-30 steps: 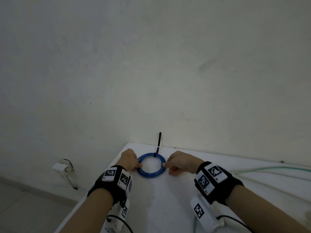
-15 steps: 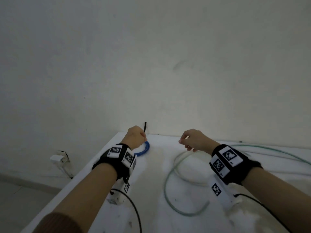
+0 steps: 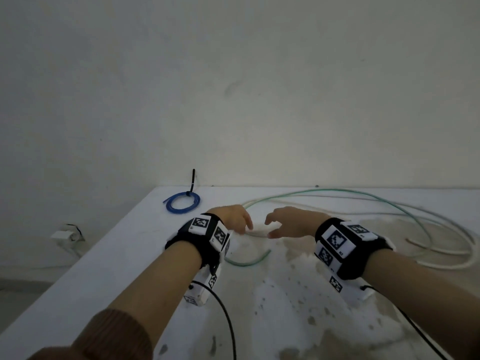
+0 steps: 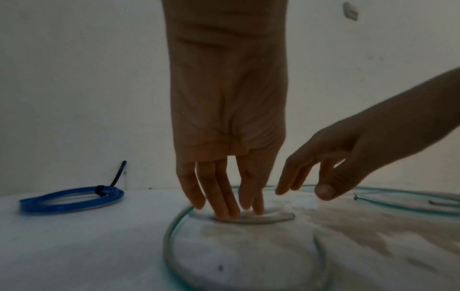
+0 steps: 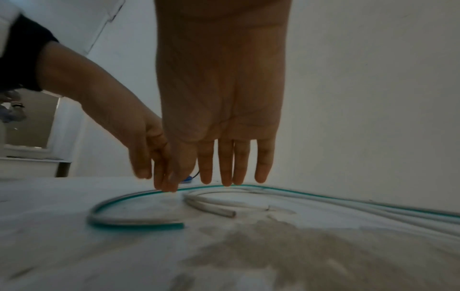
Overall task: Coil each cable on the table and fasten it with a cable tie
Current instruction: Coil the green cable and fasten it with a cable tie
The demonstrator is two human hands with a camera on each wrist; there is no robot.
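**A:** Where do the cables lie?

**B:** The blue cable [image 3: 183, 202] is coiled into a small ring at the middle left of the head view, on the far left corner of the table [image 3: 109, 258], bound by a black cable tie [image 3: 191, 183] whose tail sticks up against the wall. The green cable [image 3: 337, 193] sprawls uncoiled across the right half of that view, with one end curling round to the centre, below the hands. A white cable [image 3: 441, 261] lies in loose loops with it at the right.

**A:** And the left hand?

**B:** The left hand [image 4: 229, 126] reaches down at centre frame in its wrist view, fingers nearly straight and slightly spread, fingertips [image 4: 225, 213] pressing down on the white cable's end where it lies on the table. Nothing is gripped.

**A:** The right hand?

**B:** The right hand [image 5: 221, 102] hangs palm-down above the cables, fingers straight and side by side. Their tips sit just over the green cable in the right wrist view; I cannot tell whether they touch it. From the left wrist view its thumb and fingers are apart and hold nothing.

**A:** Anything else around?

**B:** Black wristbands [image 3: 348, 245] with square-patterned white markers on both wrists, a brown sleeve [image 3: 104, 336] at the lower left, and greyish stains [image 3: 298, 255] on the white tabletop near centre.
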